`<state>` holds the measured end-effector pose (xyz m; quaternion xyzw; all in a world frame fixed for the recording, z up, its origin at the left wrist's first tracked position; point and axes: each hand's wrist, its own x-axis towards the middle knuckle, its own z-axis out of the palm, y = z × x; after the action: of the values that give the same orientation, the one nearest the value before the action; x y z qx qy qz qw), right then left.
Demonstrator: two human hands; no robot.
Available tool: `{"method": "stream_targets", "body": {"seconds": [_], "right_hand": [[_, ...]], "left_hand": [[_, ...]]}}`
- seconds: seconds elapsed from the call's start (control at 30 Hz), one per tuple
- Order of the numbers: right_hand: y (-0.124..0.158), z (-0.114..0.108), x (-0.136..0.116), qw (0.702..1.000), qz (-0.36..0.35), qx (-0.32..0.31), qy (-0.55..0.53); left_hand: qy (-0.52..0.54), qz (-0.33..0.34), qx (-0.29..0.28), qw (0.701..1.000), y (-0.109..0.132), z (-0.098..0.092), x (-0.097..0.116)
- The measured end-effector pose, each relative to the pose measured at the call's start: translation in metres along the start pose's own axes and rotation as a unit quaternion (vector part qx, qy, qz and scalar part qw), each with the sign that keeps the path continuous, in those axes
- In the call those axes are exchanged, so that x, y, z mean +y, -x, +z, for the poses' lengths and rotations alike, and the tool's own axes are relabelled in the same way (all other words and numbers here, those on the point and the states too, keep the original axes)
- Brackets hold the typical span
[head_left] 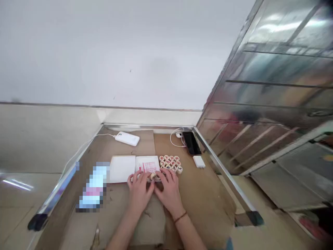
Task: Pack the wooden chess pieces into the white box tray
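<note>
Both my hands rest side by side on a brown cardboard-covered table [208,194]. My left hand [139,191] and my right hand [169,189] have their fingers curled over a few round wooden game pieces [154,176] at the near edge of a white box half [147,164] holding a red-printed sheet. A cluster of several round wooden pieces [171,163] with red and black marks lies just to the right of the box, beyond my right fingertips. My right wrist wears a thin brown band.
A second white box half [121,168] lies left of the first. At the back are a white power bank [127,138] with a cable, a black phone [191,142], and a small white charger [199,161]. A blurred patch [93,187] sits left. Metal rails edge the table.
</note>
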<state>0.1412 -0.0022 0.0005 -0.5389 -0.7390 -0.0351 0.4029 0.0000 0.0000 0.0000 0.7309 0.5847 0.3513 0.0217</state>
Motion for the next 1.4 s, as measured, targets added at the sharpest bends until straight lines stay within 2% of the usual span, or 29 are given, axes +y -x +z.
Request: {"method": "stream_targets", "body": {"seconds": [0.13,0.27,0.5,0.77,0.93,1.03,1.1,1.23,1.33,1.4], "right_hand": [[0.001,-0.005,-0.001,0.999,-0.050,0.010,-0.018],[0.003,-0.009,0.000,0.997,-0.060,0.035,-0.046],[0.004,-0.015,-0.002,0.994,-0.072,0.050,-0.061],[0.004,-0.014,-0.004,0.994,-0.058,0.049,-0.075],[0.005,-0.011,-0.001,0.995,0.017,0.075,-0.065],[0.010,-0.011,0.010,0.987,0.120,0.108,-0.003],[0.014,-0.013,0.017,0.971,0.205,0.110,0.048],[0.018,-0.019,0.026,0.943,0.316,0.034,0.103],[0.017,-0.021,0.026,0.933,0.340,-0.025,0.119],[0.016,-0.021,0.025,0.930,0.342,-0.036,0.128]], "left_hand": [[0.041,0.056,0.046,0.997,0.003,0.000,-0.004],[0.156,0.091,0.033,0.983,0.005,-0.001,-0.008],[0.284,0.047,-0.003,0.958,0.003,-0.006,-0.008],[0.334,-0.001,-0.024,0.942,-0.003,-0.010,-0.008],[0.302,0.001,0.030,0.953,-0.003,-0.009,-0.008],[0.277,0.008,0.064,0.959,-0.002,-0.008,-0.008],[0.262,0.012,0.078,0.962,-0.001,-0.007,-0.009],[0.240,0.025,0.077,0.967,0.000,-0.004,-0.010],[0.218,0.056,0.076,0.971,0.000,-0.002,-0.010],[0.190,0.073,0.082,0.976,0.001,-0.001,-0.010]]}}
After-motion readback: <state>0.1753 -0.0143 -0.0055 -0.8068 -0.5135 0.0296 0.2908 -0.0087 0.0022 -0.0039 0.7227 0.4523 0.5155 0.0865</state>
